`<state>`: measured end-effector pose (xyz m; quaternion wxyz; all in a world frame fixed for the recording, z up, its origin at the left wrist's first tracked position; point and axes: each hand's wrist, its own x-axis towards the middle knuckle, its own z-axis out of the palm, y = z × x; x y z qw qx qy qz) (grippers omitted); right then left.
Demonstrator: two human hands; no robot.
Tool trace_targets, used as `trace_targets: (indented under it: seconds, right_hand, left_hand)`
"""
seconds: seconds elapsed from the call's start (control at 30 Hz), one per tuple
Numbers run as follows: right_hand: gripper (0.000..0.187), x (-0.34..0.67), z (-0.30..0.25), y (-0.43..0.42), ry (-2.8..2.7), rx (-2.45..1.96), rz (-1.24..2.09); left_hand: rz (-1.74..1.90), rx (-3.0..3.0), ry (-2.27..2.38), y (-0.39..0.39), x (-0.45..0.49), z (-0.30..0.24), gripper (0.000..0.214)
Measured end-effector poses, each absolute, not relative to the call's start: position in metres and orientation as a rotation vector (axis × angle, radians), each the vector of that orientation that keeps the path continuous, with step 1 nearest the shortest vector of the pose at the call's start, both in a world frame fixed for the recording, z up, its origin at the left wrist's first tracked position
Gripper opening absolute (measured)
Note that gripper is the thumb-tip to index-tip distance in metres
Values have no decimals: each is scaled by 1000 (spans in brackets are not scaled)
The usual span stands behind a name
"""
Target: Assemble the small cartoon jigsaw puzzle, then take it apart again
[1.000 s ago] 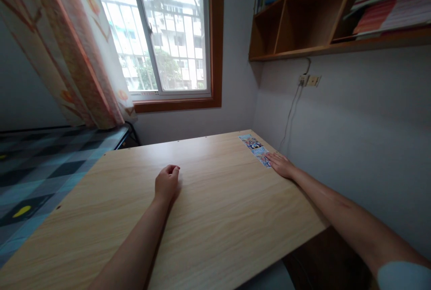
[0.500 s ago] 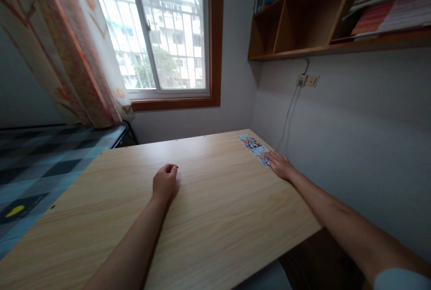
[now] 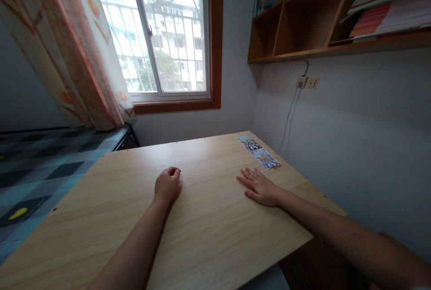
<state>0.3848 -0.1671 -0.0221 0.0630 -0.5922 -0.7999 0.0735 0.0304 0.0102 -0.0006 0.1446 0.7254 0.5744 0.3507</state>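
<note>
Head view: right hand (image 3: 258,189) flat on tabletop (image 3: 202,218) near printed cards (image 3: 265,158), fingers (image 3: 245,182) spread; left hand (image 3: 167,183) clenched, nothing visible held. Press evenly.

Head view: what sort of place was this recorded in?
Probably a bedroom in a home: at the left is what looks like a bed with a checked cover, a flower-patterned curtain hangs beside the window, and a wooden wall shelf holds stacked papers or books.
</note>
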Motion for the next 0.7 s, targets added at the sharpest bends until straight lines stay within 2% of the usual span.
trace_targets:
  seconds: [0.3,0.5,0.7]
  right_hand:
    - [66,346,-12,-126,-2432,-1761,301]
    - [66,321,-14,-82,-2330,-1856,285]
    - [64,299,-12,-51,-2179,-2004,280]
  left_hand:
    - [738,2477,1720,9,38,-10,37]
    - [247,2664,1786,5,50,-13,56]
    - [1,2592,1787,6,54,-9,69]
